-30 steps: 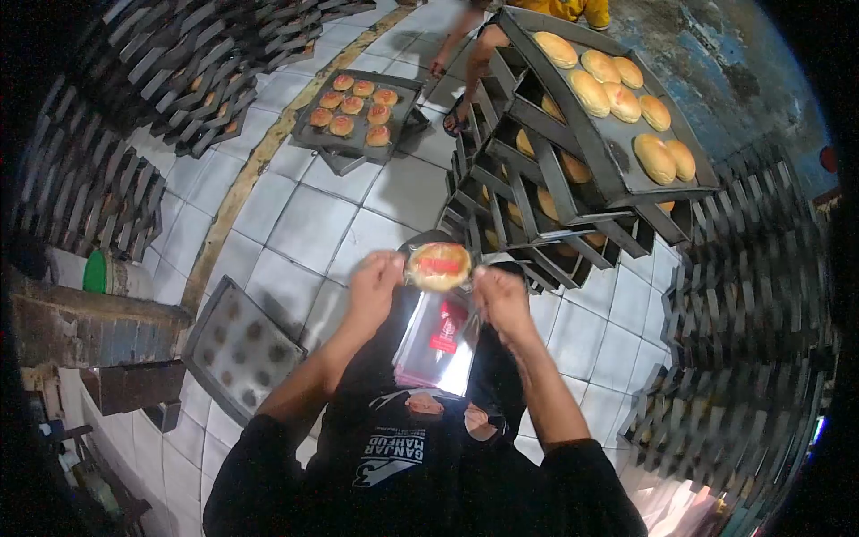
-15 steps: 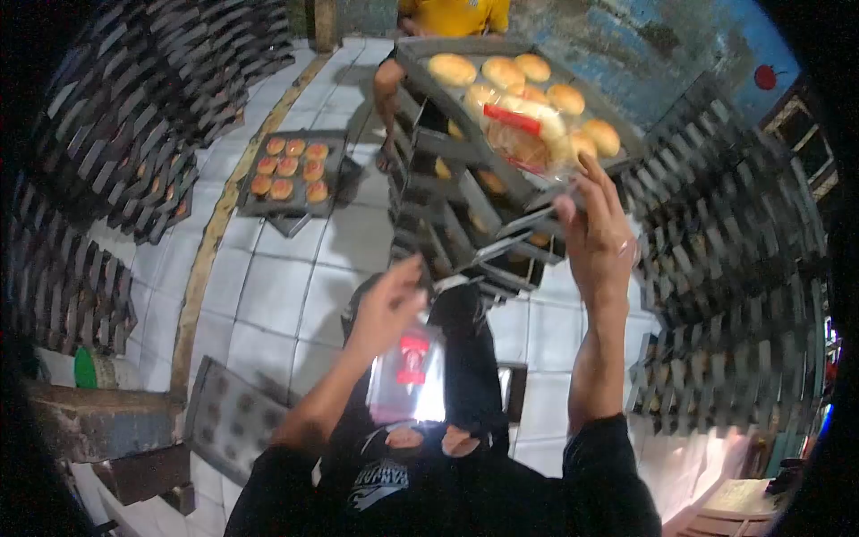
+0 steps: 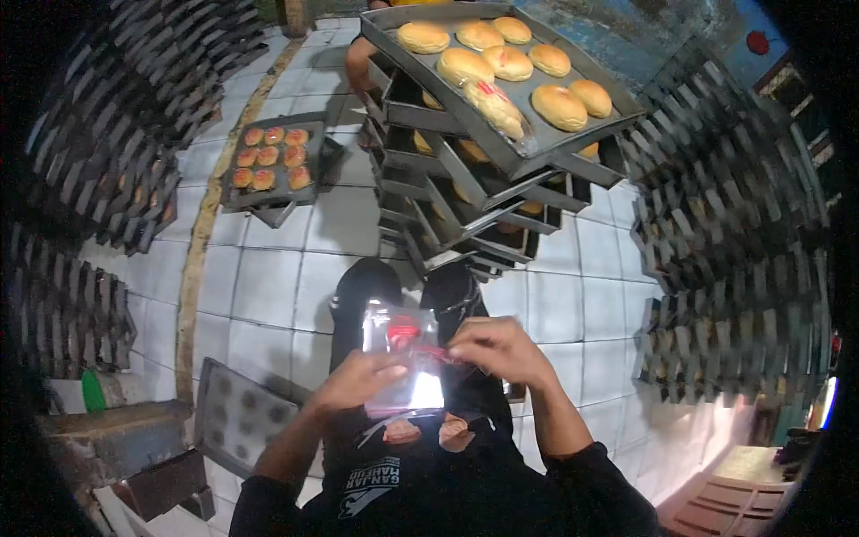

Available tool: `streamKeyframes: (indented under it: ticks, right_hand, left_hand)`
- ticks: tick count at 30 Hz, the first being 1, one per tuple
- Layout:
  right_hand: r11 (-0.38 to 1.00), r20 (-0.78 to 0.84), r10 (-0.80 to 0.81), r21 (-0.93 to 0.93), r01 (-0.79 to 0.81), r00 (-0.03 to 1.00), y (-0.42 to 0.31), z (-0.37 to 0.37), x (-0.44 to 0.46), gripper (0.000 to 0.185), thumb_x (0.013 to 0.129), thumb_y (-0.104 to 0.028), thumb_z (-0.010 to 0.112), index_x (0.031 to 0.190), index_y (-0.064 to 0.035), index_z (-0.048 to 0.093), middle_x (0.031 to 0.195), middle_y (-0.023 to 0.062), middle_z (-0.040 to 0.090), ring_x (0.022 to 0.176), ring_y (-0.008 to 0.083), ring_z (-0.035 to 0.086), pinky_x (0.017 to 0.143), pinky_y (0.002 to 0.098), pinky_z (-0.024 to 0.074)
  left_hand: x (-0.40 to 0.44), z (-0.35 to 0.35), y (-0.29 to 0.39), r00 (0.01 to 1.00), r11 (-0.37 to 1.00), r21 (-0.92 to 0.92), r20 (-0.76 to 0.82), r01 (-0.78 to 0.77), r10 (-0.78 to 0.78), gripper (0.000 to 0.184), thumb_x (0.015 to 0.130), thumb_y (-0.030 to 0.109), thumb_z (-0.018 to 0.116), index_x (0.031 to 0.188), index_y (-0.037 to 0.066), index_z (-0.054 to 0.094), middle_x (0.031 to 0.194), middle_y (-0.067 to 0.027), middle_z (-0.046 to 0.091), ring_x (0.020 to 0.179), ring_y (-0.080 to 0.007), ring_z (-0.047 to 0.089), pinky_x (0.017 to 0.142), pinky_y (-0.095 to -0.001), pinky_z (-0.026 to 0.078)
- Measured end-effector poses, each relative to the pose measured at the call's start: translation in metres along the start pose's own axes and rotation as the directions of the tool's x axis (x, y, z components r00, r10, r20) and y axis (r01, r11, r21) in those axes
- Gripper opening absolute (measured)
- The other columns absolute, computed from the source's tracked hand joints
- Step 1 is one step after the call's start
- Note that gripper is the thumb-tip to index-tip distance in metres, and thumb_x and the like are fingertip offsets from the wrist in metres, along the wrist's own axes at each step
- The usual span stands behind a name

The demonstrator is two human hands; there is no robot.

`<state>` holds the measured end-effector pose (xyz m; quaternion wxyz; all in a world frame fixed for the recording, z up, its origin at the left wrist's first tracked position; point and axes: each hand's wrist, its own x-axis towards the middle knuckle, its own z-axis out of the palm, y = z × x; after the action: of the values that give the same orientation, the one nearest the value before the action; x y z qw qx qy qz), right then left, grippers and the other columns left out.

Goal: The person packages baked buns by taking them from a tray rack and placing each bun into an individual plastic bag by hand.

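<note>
A stack of clear plastic bags [image 3: 380, 333] with red print lies on the person's lap, shiny with glare. My left hand [image 3: 358, 380] grips the left side of the stack, its thumb across the plastic. At the right side, my right hand [image 3: 503, 351] pinches the edge of a clear bag with red print. Beyond my hands, a dark metal baking tray [image 3: 416, 76] tops a tall crisscross stack of trays. Several golden buns [image 3: 559, 106] sit on it. One bun in a clear, red-printed wrapper [image 3: 494, 109] lies near the tray's front corner.
On the tiled floor at left, a tray [image 3: 234, 192] carries several red-topped buns. A used baking tray [image 3: 242, 416] leans lower left. Tall tray stacks [image 3: 716, 197] line both sides. Another person's arm [image 3: 360, 63] shows behind the central stack.
My right hand has let go of the wrapped bun on the top tray and come back to the lap, pinching a bag. My left hand has come down onto the bag stack.
</note>
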<state>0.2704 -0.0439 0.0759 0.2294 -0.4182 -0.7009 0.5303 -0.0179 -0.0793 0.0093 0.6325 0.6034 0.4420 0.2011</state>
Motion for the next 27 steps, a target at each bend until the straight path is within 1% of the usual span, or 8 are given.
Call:
streamKeyframes:
  ticks: [2, 4, 8, 11, 14, 18, 24, 27]
  right_hand:
    - [0.965, -0.097, 0.222, -0.118, -0.233, 0.970, 0.025, -0.009, 0.010, 0.024, 0.089, -0.020, 0.077, 0.105, -0.0024, 0.074, 0.093, 0.0104, 0.073, 0.082, 0.0237, 0.071, 0.072, 0.0347, 0.0552]
    - [0.506, 0.001, -0.164, -0.858, 0.085, 0.986, 0.012, -0.042, 0.019, 0.030, 0.091, -0.024, 0.075, 0.111, -0.0023, 0.073, 0.094, 0.0083, 0.073, 0.080, 0.0174, 0.069, 0.072, 0.0338, 0.0553]
    - [0.945, -0.497, -0.216, -0.323, 0.052, 0.840, -0.101, -0.178, 0.069, 0.030, 0.102, -0.028, 0.064, 0.109, 0.0005, 0.070, 0.088, 0.0023, 0.069, 0.079, 0.0101, 0.062, 0.070, 0.0272, 0.0514]
    - [0.886, -0.466, -0.294, -0.461, 0.055, 0.835, -0.105, -0.273, 0.163, 0.043, 0.104, -0.040, 0.061, 0.114, 0.0019, 0.069, 0.092, 0.0061, 0.070, 0.086, 0.0139, 0.064, 0.077, 0.0303, 0.0510]
    - [0.341, -0.494, -0.014, -0.820, -0.461, 0.869, -0.062, -0.336, 0.221, 0.054, 0.101, -0.050, 0.058, 0.119, -0.0013, 0.070, 0.098, 0.0236, 0.074, 0.090, 0.0331, 0.071, 0.083, 0.0442, 0.0538]
    - [0.311, -0.517, -0.040, -0.820, -0.481, 0.855, -0.087, -0.317, 0.210, 0.063, 0.086, -0.060, 0.072, 0.116, -0.0048, 0.073, 0.099, 0.0215, 0.076, 0.093, 0.0316, 0.074, 0.082, 0.0435, 0.0565]
    - [0.721, -0.376, 0.063, -0.623, -0.303, 0.925, -0.100, -0.298, 0.153, 0.060, 0.084, -0.040, 0.082, 0.123, 0.0012, 0.064, 0.104, 0.0108, 0.073, 0.089, 0.0185, 0.069, 0.078, 0.0348, 0.0562]
    - [0.942, -0.547, -0.237, -0.332, 0.052, 0.803, -0.128, -0.242, 0.119, 0.059, 0.085, -0.038, 0.081, 0.124, 0.0014, 0.063, 0.103, 0.0085, 0.072, 0.090, 0.0179, 0.068, 0.080, 0.0334, 0.0551]
  left_hand:
    - [0.008, -0.006, -0.003, 0.996, 0.990, -0.137, -0.088, -0.024, 0.012, 0.022, 0.101, 0.024, 0.065, 0.107, 0.006, 0.075, 0.089, -0.0144, 0.075, 0.086, -0.0175, 0.071, 0.084, -0.0361, 0.056]
    - [0.018, -0.013, -0.014, 0.964, 0.903, -0.428, -0.251, -0.031, -0.086, 0.025, 0.103, 0.025, 0.062, 0.100, 0.004, 0.073, 0.083, -0.0099, 0.073, 0.077, -0.0137, 0.069, 0.075, -0.0332, 0.056]
    - [0.041, -0.025, -0.020, 0.858, 0.749, -0.622, -0.492, -0.226, -0.150, 0.022, 0.104, 0.023, 0.060, 0.098, 0.003, 0.067, 0.079, -0.0039, 0.070, 0.069, -0.0101, 0.065, 0.066, -0.0279, 0.054]
    - [0.052, -0.012, -0.031, 0.841, 0.697, -0.662, -0.517, -0.276, -0.159, 0.021, 0.105, 0.022, 0.059, 0.102, 0.002, 0.066, 0.083, -0.0055, 0.071, 0.069, -0.0121, 0.067, 0.065, -0.0269, 0.054]
    - [0.051, -0.018, -0.035, 0.860, 0.707, -0.651, -0.496, -0.276, -0.121, 0.021, 0.105, 0.022, 0.059, 0.104, 0.002, 0.066, 0.085, -0.0061, 0.071, 0.070, -0.0123, 0.067, 0.065, -0.0272, 0.054]
    - [0.050, -0.014, -0.037, 0.820, 0.666, -0.664, -0.556, -0.341, -0.134, 0.020, 0.105, 0.019, 0.058, 0.106, 0.001, 0.066, 0.083, -0.0058, 0.071, 0.070, -0.0122, 0.067, 0.065, -0.0267, 0.054]
    - [0.064, -0.024, -0.026, 0.787, 0.678, -0.631, -0.604, -0.376, -0.126, 0.031, 0.107, 0.029, 0.055, 0.116, 0.001, 0.063, 0.106, -0.0117, 0.072, 0.096, -0.0207, 0.071, 0.080, -0.0347, 0.057]
    - [0.076, -0.045, 0.010, 0.860, 0.423, -0.811, -0.495, -0.405, -0.124, 0.028, 0.105, 0.027, 0.057, 0.117, 0.002, 0.061, 0.114, -0.0135, 0.071, 0.107, -0.0255, 0.071, 0.088, -0.0394, 0.056]
